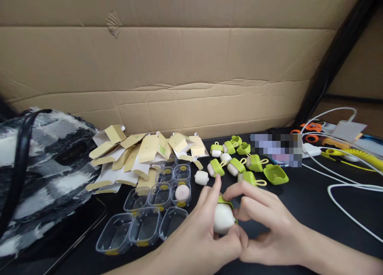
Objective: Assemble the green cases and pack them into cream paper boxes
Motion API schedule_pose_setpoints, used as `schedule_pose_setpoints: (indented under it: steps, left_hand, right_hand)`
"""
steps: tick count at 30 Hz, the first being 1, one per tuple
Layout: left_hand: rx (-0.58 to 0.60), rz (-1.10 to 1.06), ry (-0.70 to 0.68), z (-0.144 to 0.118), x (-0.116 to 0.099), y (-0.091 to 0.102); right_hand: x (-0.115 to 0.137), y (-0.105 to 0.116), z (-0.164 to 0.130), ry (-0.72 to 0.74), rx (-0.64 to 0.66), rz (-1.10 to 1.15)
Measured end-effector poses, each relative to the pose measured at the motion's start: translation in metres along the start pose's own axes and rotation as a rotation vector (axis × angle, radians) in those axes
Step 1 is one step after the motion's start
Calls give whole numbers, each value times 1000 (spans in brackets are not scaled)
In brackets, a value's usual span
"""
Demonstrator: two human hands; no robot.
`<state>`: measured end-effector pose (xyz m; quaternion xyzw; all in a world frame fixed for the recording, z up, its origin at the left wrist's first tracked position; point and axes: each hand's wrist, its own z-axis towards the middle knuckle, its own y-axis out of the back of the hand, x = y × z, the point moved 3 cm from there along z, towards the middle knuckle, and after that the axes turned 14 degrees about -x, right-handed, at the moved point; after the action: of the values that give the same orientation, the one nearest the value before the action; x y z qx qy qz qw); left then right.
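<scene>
A small white rounded case (224, 218) with a green cover (225, 202) on its far side is between my hands, low in the middle of the view. My left hand (206, 231) is closed around its left side and underside, with the index finger pointing up. My right hand (263, 215) pinches the green cover's edge from the right. Beyond them lie several white cases in green covers with loops, such as one covered case (236, 167). A bare white case (201, 178) lies to their left. An empty green cover (275, 174) rests at the right.
Several clear plastic containers (116, 232) stand in rows at left; one holds a pink round piece (182, 193). Flattened cardboard boxes (152, 148) are piled behind. A shaggy grey bag (48, 175) sits far left. White cables (330, 191) and a yellow coiled cord (363, 157) lie right.
</scene>
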<state>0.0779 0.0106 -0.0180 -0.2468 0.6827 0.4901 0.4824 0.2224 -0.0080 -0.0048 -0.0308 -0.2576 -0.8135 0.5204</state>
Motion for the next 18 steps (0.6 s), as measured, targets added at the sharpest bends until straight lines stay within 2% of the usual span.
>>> schedule_pose_setpoints:
  steps: [10,16,18]
  left_hand:
    - [-27,-263,36,3,3,-8]
    - [-6,-298,22,-2,-6,0]
    - [25,-354,58,-2,-6,2]
  right_hand:
    - [-1,0,1,-24,9,23]
    - [-9,6,-4,-58,41,14]
    - [-12,8,-2,-91,27,53]
